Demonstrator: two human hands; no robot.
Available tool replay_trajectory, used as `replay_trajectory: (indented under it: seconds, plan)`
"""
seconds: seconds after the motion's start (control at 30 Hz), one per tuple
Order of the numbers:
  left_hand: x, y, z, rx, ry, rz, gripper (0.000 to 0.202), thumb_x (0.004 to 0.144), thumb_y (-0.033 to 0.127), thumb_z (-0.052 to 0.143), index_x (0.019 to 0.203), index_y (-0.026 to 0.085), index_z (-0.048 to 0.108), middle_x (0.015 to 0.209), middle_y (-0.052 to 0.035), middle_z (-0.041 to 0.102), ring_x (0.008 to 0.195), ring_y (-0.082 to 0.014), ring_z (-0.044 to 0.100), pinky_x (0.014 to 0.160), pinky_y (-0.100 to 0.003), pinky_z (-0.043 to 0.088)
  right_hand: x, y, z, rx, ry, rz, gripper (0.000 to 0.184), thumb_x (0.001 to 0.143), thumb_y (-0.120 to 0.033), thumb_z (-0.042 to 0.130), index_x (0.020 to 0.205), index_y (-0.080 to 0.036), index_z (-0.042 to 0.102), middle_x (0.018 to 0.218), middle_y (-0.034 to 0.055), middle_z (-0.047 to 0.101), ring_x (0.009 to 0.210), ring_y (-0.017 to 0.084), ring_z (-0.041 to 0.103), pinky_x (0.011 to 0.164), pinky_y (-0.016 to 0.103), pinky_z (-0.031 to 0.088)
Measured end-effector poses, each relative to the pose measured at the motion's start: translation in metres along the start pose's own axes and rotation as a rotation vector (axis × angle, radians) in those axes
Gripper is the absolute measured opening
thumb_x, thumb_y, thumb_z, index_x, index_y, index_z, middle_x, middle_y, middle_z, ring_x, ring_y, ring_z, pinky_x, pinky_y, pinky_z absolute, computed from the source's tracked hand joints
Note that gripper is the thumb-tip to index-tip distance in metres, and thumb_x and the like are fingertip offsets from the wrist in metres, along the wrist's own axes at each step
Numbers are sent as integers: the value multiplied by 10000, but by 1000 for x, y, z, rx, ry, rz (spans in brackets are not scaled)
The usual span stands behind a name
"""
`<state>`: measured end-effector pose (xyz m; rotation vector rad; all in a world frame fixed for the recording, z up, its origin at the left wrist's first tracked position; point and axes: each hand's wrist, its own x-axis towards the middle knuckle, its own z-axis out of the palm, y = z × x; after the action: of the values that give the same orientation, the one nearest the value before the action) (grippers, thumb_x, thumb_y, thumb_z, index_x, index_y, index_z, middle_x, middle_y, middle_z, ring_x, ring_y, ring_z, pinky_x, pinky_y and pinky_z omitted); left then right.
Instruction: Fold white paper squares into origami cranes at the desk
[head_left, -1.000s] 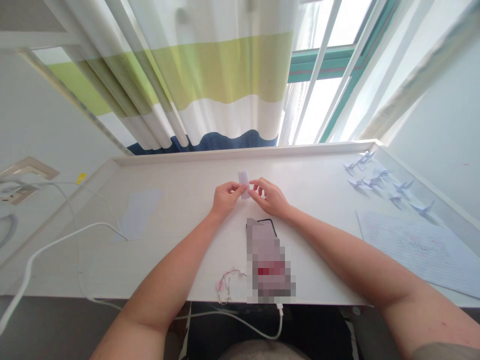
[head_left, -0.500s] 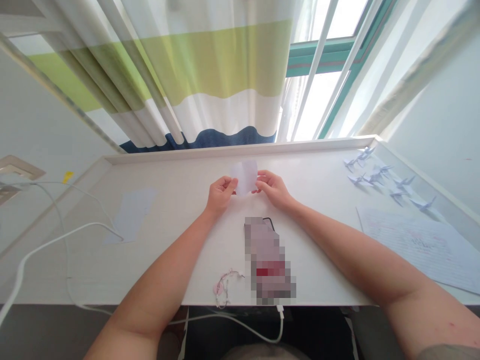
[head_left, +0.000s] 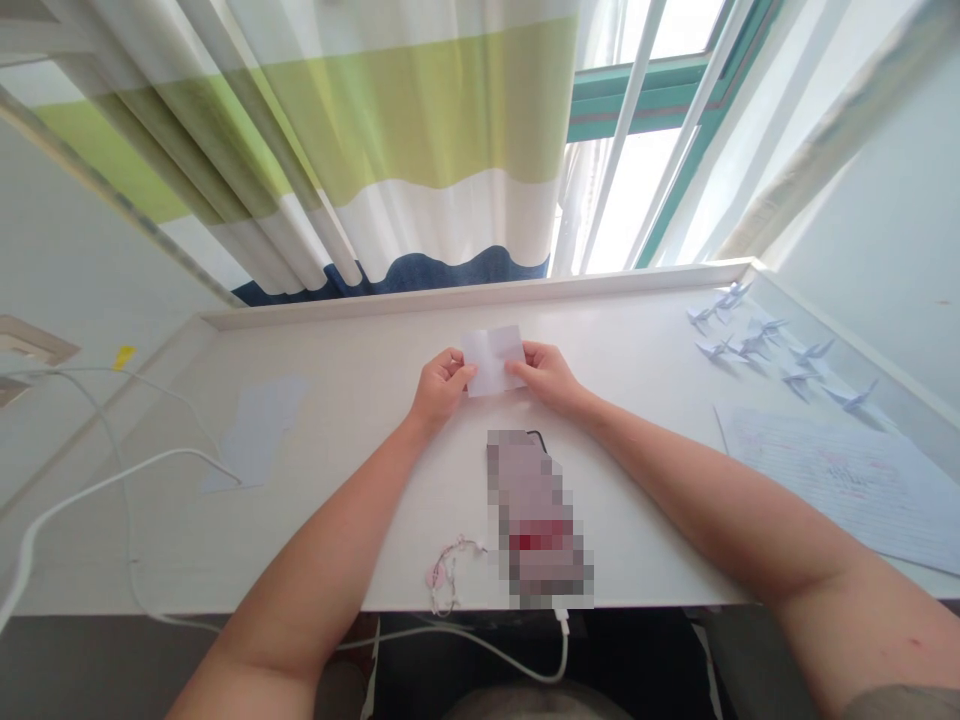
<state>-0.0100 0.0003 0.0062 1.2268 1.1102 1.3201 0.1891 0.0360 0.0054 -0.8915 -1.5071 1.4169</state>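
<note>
Between my two hands is a small white sheet of paper (head_left: pixel 492 362), roughly square, with a faint crease down its middle. My left hand (head_left: pixel 442 385) pinches its left edge, thumb in front and fingers behind. On the other side my right hand (head_left: pixel 549 376) grips the right edge, its thumb lying on the face of the paper. Below the hands, a phone (head_left: pixel 536 520), blurred by pixels, lies on the white desk (head_left: pixel 360 370). A beaded phone strap (head_left: pixel 446 575) lies beside its lower left.
Several folded paper cranes (head_left: pixel 757 345) stand at the back right. Written sheets (head_left: pixel 840 475) lie in front of them. At the left are loose white papers (head_left: pixel 259 430) and white cables (head_left: pixel 112 480). A charging plug (head_left: pixel 562 622) hangs at the desk's front edge. A curtain (head_left: pixel 420 150) hangs behind.
My right thumb has moved onto the front of the paper and now grips its right edge. The paper looks flatter and wider. The view has shifted slightly.
</note>
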Motion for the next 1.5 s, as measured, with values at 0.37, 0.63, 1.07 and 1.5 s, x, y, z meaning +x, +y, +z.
replay_trajectory:
  seconds: [0.37,0.63,1.07,1.5]
  plan:
    - [-1,-1,1,-38,-18,-42,612,662,590,930,1041,152,731,805,-65,794,749,-221,751,762,-361,604,0,-2,-1,152,-33,56,428,781,-523,824,1023,-180,737,873,65,780,738,200,709,635,338,625]
    - [4,1,-6,-85,-31,-107,543,656,492,936,1042,173,726,708,-16,750,644,-214,733,700,-363,596,3,-1,-7,187,-21,44,359,791,-437,810,1037,-182,752,842,52,786,738,204,732,666,344,638]
    - [-1,4,-2,18,-27,26,350,727,438,875,876,172,702,703,-6,722,656,-151,682,690,-292,544,0,-4,-8,81,-54,29,325,799,-437,831,963,-192,692,740,27,743,619,190,737,589,297,565]
    - [0,0,-4,101,-14,-48,418,730,449,863,1021,156,794,795,-39,744,668,-145,617,621,-261,456,1,-3,-6,33,-70,8,376,772,-427,868,1027,-189,726,744,1,717,675,142,647,584,268,569]
